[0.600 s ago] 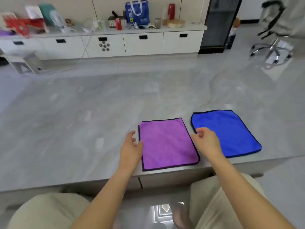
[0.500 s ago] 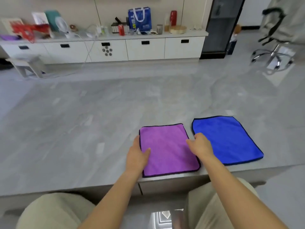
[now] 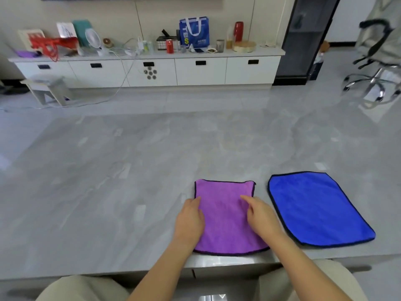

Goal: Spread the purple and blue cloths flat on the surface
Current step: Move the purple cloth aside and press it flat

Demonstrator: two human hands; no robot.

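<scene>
A purple cloth (image 3: 224, 210) with a dark hem lies flat near the front edge of the grey table (image 3: 108, 181). To its right, apart from it, a blue cloth (image 3: 314, 208) lies flat too. My left hand (image 3: 191, 220) rests palm down on the purple cloth's left edge, fingers together and extended. Resting on that cloth's right side is my right hand (image 3: 259, 216), fingers pointing inward. Neither hand grips the fabric. The cloth's right edge is hidden under my right hand.
The table's front edge (image 3: 217, 262) runs just below the cloths, above my knees. Across the floor stands a white sideboard (image 3: 152, 70) with a blue bag, cans and clutter. An office chair (image 3: 377, 68) is at the far right, a small stool (image 3: 47, 88) at the left.
Both hands have moved inward from beside the purple cloth onto it. The view has tilted up, so the cloths sit lower in frame.
</scene>
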